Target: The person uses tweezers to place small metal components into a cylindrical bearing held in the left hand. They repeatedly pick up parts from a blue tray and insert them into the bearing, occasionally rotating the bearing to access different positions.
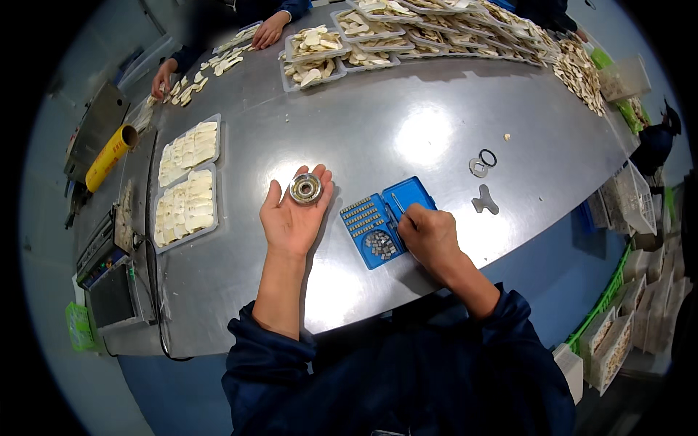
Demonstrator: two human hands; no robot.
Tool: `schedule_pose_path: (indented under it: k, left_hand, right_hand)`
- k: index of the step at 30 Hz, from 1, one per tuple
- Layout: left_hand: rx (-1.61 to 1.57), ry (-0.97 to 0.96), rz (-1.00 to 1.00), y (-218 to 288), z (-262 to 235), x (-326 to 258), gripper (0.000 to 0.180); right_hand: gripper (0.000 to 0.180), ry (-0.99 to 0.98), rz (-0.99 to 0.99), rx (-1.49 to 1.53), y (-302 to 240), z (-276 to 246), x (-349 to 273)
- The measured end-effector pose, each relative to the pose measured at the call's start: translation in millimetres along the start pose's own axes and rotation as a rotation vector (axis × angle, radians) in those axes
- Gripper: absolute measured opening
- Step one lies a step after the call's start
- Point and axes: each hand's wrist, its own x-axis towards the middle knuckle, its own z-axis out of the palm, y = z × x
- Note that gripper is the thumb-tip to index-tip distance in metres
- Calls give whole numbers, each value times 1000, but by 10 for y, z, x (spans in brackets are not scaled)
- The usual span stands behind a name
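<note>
On the palm side of my left hand point(297, 218), fingers stretched out and facing up, rests a round metal wheel point(305, 189) with a hole in its centre. A hinged blue plastic case point(372, 256) lies unfolded on the table to its right. Rows of small metal type blocks point(361, 216) fill one part of that case, and loose blocks point(380, 245) are heaped in a round hollow. My right hand point(435, 236) is closed over the case's lid half. A slim silver tool point(398, 203), which looks like tweezers, runs up to its fingertips; the fingers partly hide it.
A black ring point(488, 158), a metal disc point(478, 168) and a three-armed metal plate point(485, 200) lie to the right. Two trays of pale slices point(187, 207) stand left, beside a machine with a cable point(153, 291). Stacked trays point(313, 69) and a co-worker's hands point(270, 30) are across the table.
</note>
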Motion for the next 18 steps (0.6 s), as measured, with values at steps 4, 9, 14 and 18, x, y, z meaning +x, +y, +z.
schedule_pose_path:
  k: [4,9,14,18]
  left_hand:
    - [-8,8,-3,5,10,2,50]
    - [-5,7,-1,8,-5,11,51]
    - [-6,25,4,2,6,6,51]
    - [-3,13,10,2,-4,8,51]
  right_hand:
    - [24,-20,-6,5,34,34,28]
    - [23,-50,8,-38,43,46,60]
    - [22,-79,33,-49,24,28,86]
    - [21,-109,57,-23,-11,-15,115]
